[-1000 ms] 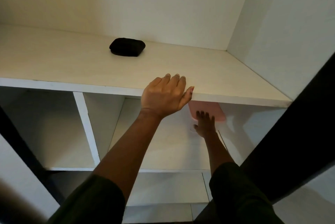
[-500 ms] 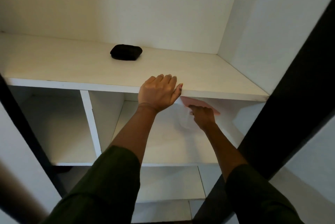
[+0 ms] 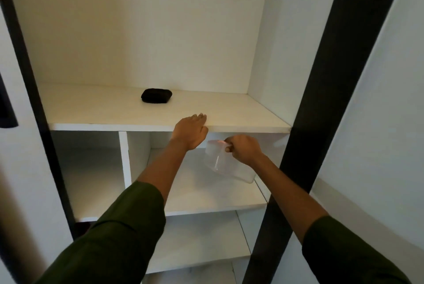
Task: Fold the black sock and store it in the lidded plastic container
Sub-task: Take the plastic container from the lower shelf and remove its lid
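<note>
The black sock [image 3: 156, 95] lies folded into a small bundle at the back of the upper white shelf [image 3: 241, 116], untouched. My left hand [image 3: 191, 132] rests flat on that shelf's front edge with straight fingers. Just below and to the right, my right hand [image 3: 243, 149] grips the rim of a clear plastic container [image 3: 226, 166] with a pinkish lid. The container hangs tilted above the lower shelf [image 3: 206, 201], in the right compartment under the upper shelf.
A white divider [image 3: 124, 157] splits the space under the upper shelf into two compartments. A dark vertical wardrobe frame [image 3: 305, 146] stands close on the right, another dark frame [image 3: 34, 100] on the left. More white shelves [image 3: 202, 244] lie lower down.
My right hand has closed round the container's rim and drawn it out from under the upper shelf, tilted. The view has pulled back; my left hand stays on the shelf edge.
</note>
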`<state>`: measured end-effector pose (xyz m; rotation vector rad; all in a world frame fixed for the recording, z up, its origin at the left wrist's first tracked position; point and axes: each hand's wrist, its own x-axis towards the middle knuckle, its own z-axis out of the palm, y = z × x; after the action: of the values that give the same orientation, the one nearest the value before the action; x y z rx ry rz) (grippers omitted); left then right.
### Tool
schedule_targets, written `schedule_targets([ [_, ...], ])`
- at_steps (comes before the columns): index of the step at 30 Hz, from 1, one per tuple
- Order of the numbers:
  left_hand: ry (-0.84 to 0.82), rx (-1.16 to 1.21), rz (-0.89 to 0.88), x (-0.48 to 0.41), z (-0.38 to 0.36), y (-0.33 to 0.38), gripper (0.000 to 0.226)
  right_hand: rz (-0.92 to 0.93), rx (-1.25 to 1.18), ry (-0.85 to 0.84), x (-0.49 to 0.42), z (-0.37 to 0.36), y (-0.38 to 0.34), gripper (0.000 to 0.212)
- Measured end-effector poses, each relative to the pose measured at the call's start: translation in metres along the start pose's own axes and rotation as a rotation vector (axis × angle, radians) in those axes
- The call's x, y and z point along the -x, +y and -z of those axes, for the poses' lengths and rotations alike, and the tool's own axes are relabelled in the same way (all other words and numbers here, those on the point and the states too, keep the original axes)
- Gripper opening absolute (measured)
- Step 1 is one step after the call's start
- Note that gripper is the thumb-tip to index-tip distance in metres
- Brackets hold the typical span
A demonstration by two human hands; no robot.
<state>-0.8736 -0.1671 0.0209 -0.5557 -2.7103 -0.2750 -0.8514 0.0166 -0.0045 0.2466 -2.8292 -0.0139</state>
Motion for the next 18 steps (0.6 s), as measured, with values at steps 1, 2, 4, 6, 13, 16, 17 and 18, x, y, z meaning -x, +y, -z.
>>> schedule_targets([
  [1, -0.024, -0.004, -0.016, 0.003, 0.001, 0.0, 0.05, -0.003, -0.027, -0.005, 0.004, 0.01, 0.0, 0.019],
  [2, -0.048, -0.004, -0.029, 0.003, 0.002, -0.002, 0.051, -0.004, -0.04, -0.015, 0.008, 0.02, -0.002, 0.017],
  [4, -0.09, -0.013, -0.034, 0.002, 0.003, -0.003, 0.053, 0.009, -0.047, -0.047, 0.016, 0.04, -0.003, 0.017],
  [6, -0.121, -0.029, -0.032, 0.0, 0.004, -0.005, 0.055, 0.015, -0.062, -0.082, 0.025, 0.063, -0.004, 0.022],
  [13, -0.178, -0.081, -0.066, 0.003, 0.005, -0.008, 0.07, 0.057, -0.062, -0.091, 0.053, 0.152, -0.012, 0.031],
  [16, -0.188, -0.08, -0.064, 0.004, 0.007, -0.007, 0.07, 0.083, -0.073, -0.073, 0.061, 0.189, -0.018, 0.031],
  [17, -0.193, -0.08, -0.06, 0.004, 0.007, -0.007, 0.07, 0.095, -0.074, -0.071, 0.063, 0.201, -0.021, 0.03],
  [18, -0.198, -0.077, -0.055, 0.004, 0.007, -0.006, 0.07, 0.105, -0.075, -0.067, 0.066, 0.213, -0.023, 0.03],
])
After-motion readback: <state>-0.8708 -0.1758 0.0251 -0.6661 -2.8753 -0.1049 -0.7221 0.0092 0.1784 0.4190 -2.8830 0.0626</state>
